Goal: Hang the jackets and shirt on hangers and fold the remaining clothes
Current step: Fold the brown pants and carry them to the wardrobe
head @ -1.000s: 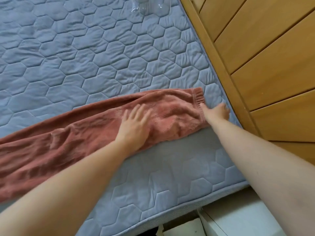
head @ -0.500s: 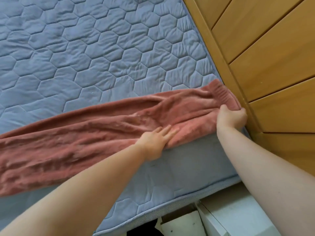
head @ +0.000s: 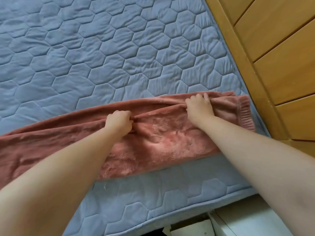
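The pink garment (head: 162, 142) lies lengthwise along the near edge of the bed (head: 102, 57), with its ribbed band (head: 245, 114) at the right, beside the wooden panel (head: 281, 57). I see the left hand (head: 119, 122) with fingers curled, gripping a fold at mid-length. The right hand (head: 198, 106) grips the same fold nearer the band.

Bare mattress (head: 102, 57) lies open beyond; wooden frame (head: 242, 65) blocks rightward.

The pink garment (head: 162, 142) runs off the left edge, type unclear.
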Demonstrator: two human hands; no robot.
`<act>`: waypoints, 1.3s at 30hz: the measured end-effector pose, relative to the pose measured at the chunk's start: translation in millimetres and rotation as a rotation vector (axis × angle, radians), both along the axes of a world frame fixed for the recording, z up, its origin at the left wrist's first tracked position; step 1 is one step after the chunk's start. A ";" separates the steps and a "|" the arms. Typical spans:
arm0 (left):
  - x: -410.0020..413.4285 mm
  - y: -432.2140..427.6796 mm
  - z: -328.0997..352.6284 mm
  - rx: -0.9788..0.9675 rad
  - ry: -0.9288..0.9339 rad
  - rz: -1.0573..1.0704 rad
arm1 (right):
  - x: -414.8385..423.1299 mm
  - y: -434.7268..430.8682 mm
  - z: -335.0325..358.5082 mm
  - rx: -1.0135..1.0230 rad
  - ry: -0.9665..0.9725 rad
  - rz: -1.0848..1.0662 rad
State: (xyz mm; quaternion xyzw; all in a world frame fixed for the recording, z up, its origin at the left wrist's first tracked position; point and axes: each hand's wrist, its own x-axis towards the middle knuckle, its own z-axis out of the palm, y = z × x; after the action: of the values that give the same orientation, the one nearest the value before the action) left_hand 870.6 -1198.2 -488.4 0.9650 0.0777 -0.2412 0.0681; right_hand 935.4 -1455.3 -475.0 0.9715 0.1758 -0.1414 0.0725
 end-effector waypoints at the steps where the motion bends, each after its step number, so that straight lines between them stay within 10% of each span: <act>1: 6.0 7.1 1.5 -0.032 0.007 -0.028 | 7.5 2.5 2.9 -0.007 -0.037 0.008; 11: 16.5 -12.3 9.3 0.002 -0.449 0.197 | 6.6 2.2 -1.9 0.286 -0.296 -0.169; 14: -20.1 -49.1 3.5 -0.182 -0.596 -0.289 | -32.9 -8.2 -11.8 0.287 -0.292 -0.045; 17: -57.5 -79.7 -9.0 -0.220 -0.452 -0.787 | -63.6 -35.4 -18.2 0.287 -0.306 -0.040; 21: -54.0 -99.3 -17.3 -0.106 -0.024 -0.524 | -62.5 -83.1 -3.5 0.324 -0.276 -0.506; 29: -26.7 -101.9 -28.0 0.022 0.110 -0.480 | -9.5 -124.4 17.2 0.671 0.299 -1.206; 36: -50.6 -139.4 -8.0 -0.129 -0.195 -0.507 | -4.4 -120.7 30.1 0.462 -0.072 -1.146; 39: -48.9 -143.0 -18.8 -0.104 0.062 -0.427 | -8.1 -125.7 30.8 0.283 -0.131 -1.118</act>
State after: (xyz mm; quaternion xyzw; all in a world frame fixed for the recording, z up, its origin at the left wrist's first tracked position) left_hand 821.7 -1341.2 -507.2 0.9468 -0.1391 -0.2832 0.0627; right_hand 927.3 -1581.0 -444.1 0.9238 -0.3517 -0.0728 -0.1328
